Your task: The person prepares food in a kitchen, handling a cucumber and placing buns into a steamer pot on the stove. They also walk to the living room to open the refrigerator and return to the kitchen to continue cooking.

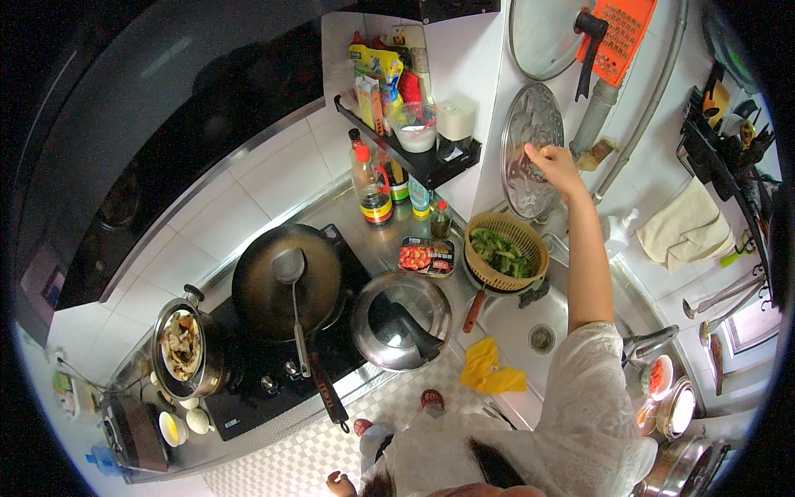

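My right hand (556, 168) reaches out to a round metal lid (533, 118) that stands upright by the corner wall. Its fingers are curled at the middle of the lid, and the grip point is hidden behind them. At the bottom edge hangs my left hand (341, 483), loosely curled, with nothing visible in it. Below the lid, a tan plastic colander (537, 248) of chopped green vegetables rests on a pan with a wooden handle (474, 312). A large wok (254, 279) with a metal spatula (289, 267) in it sits on the black gas stove (248, 397).
A domed steel lid (372, 348) lies beside the stove. Bottles (372, 192) and a packaged food tray (427, 256) stand at the back. Left of the wok is a steel pot (214, 360) holding a bowl of food. A yellow cloth (487, 369) lies by the sink (515, 323).
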Demonstrator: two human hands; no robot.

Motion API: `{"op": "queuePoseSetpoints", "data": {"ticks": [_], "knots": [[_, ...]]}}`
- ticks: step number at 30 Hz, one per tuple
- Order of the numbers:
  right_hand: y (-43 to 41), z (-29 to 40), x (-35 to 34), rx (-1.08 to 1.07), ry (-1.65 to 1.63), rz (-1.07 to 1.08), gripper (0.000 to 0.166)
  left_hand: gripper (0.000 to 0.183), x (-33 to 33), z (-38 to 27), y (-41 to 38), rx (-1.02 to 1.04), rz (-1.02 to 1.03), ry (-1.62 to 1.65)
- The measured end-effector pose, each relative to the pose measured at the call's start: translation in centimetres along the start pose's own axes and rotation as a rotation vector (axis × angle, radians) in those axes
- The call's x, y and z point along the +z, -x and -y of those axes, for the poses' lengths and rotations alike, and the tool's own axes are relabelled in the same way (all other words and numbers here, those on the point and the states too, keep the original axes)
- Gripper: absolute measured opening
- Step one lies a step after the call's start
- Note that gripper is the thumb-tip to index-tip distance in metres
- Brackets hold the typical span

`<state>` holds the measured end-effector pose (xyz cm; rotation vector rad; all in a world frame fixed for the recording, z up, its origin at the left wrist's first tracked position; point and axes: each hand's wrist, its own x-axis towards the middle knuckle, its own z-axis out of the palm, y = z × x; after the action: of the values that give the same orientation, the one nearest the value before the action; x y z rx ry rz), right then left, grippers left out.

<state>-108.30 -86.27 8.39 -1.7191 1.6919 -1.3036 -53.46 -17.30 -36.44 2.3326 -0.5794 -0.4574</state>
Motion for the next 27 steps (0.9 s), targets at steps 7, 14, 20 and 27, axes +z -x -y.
{"op": "queuePoseSetpoints", "data": {"ticks": [7,14,20,27], "knots": [[1.7,2.0,0.4,0.178,-0.151,0.003,0.052,0.018,1.3,-0.6,1.3,-0.056,0.011,0.025],[-0.7,-1.3,2.2,0.108,-0.031,0.143,0.055,0.019,1.8,-1.4,1.5,-0.034,0.037,0.047],[-2.0,-3.6,3.3,0.041,0.392,-0.121,0.069,0.019,1.8,-0.8,0.6,0.064,0.022,0.092],[-0.7,-2.1,2.2,0.025,-0.022,0.034,0.054,0.023,1.6,-1.0,0.6,0.020,0.058,0.098]]}}
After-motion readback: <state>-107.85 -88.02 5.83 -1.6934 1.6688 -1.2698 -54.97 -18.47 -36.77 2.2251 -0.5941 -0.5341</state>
